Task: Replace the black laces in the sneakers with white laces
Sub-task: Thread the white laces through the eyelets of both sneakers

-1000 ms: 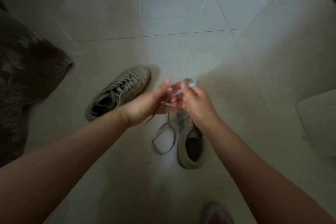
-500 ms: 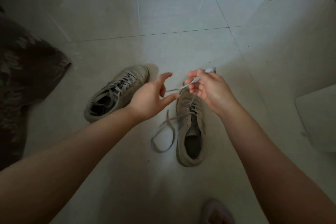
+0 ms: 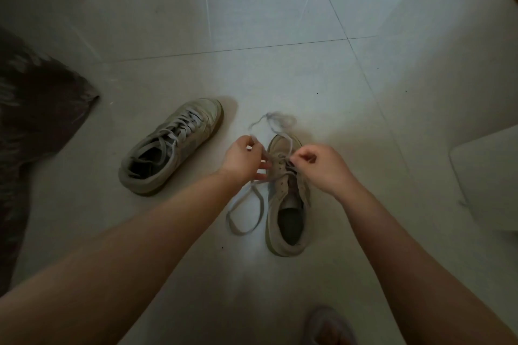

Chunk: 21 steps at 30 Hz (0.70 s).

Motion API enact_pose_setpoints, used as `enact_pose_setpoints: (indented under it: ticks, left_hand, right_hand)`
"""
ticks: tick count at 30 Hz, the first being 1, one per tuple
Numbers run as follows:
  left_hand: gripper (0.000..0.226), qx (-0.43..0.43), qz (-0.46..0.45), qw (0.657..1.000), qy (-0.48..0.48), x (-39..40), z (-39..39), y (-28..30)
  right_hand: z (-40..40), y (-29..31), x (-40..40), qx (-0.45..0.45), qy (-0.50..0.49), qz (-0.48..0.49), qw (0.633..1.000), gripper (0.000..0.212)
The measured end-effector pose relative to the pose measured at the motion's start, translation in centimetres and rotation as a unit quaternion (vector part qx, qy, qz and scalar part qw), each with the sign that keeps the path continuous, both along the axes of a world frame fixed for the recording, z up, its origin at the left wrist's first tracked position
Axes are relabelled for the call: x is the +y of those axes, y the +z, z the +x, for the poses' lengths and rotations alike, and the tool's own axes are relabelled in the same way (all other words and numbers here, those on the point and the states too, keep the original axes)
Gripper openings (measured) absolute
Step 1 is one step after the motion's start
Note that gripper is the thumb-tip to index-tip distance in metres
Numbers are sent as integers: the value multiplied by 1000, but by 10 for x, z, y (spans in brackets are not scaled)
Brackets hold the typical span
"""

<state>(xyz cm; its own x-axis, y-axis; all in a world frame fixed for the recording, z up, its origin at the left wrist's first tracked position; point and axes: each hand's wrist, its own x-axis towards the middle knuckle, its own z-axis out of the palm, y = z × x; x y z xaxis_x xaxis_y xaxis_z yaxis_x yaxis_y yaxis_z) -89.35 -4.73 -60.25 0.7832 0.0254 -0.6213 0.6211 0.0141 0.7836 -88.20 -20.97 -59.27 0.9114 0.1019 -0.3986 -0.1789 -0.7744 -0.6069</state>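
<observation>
Head view: on the pale tiled floor (image 3: pixel 280 78), the left hand (image 3: pixel 242 158) and right hand (image 3: pixel 322 168) each pinch the pale flat lace (image 3: pixel 244 213) over the near beige sneaker (image 3: pixel 288 204); a second laced beige sneaker (image 3: pixel 171 145) lies left.

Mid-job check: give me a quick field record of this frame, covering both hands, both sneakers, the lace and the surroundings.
left hand: pinches the lace beside the near sneaker's toe end
right hand: fingers curled, pinching lace over the eyelets
near sneaker: on the floor, partly laced, upper eyelets empty
light lace: loose loop lies on the floor left of that sneaker; another end trails past its toe
far sneaker: to the left, fully laced, untouched
floor: pale tiles
dark cloth: at the left edge
lace colour: dim light, looks pale
</observation>
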Motion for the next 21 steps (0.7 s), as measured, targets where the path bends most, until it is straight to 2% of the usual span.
enact_pose_setpoints:
  ticks: [3,5,8,12,16,21]
  left_hand:
    - [10,41,-51,996,53,-7,-1,-2]
    - [12,47,-74,992,92,-8,0,-3]
    - [12,18,-44,992,113,-6,2,-7]
    - [11,20,-45,992,113,-2,2,-13]
    - [27,27,-47,994,94,4,-3,-20]
    - [22,50,-92,989,107,3,-9,-18]
  right_hand:
    - [-14,-18,-7,5,38,-51,998,11]
    - [-19,-23,-7,-29,31,-42,998,11]
    - [-20,-23,-6,-76,17,-36,996,11]
    - [-17,-28,-4,-48,55,-92,993,18]
    - [-15,-30,-2,-44,44,-66,996,18]
    - [-12,-31,-3,-35,14,-23,999,14]
